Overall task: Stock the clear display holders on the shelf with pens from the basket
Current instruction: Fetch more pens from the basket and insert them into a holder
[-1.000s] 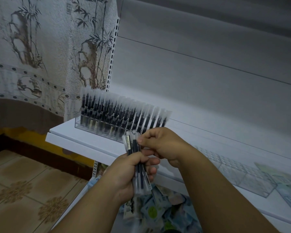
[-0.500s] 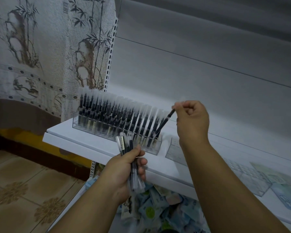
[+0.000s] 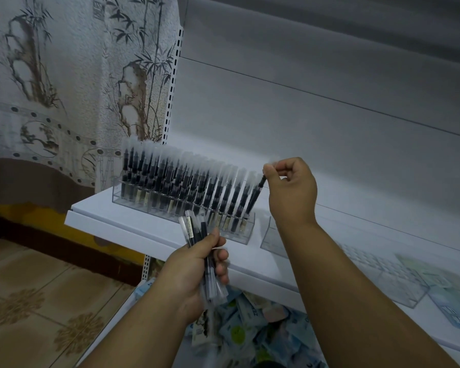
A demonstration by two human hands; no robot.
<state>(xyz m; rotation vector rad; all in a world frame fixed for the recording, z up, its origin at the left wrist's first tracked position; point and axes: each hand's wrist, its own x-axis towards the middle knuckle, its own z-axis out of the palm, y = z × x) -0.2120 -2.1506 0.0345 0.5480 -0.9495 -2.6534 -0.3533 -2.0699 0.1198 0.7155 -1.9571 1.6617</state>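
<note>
A clear display holder (image 3: 133, 201) stands on the white shelf (image 3: 133, 229), packed with several black pens with frosted caps. My right hand (image 3: 290, 185) pinches the cap end of one pen (image 3: 252, 200) whose tip sits in the holder's rightmost end. My left hand (image 3: 197, 269) grips a bundle of pens (image 3: 197, 235) below the shelf's front edge, their ends pointing up. A second clear holder (image 3: 270, 240) stands just right of the first, partly hidden by my right forearm.
More clear gridded holders (image 3: 388, 285) lie along the shelf to the right, beside flat green and blue packets (image 3: 452, 309). Below the shelf, several colourful packets (image 3: 250, 328) lie heaped. A perforated upright (image 3: 171, 86) runs up the shelf's left side; tiled floor lies at the left.
My right hand drew one pen from the bundle and carried it up and right to the first holder's right end, where its tip now sits. My left hand stayed put with the bundle.
</note>
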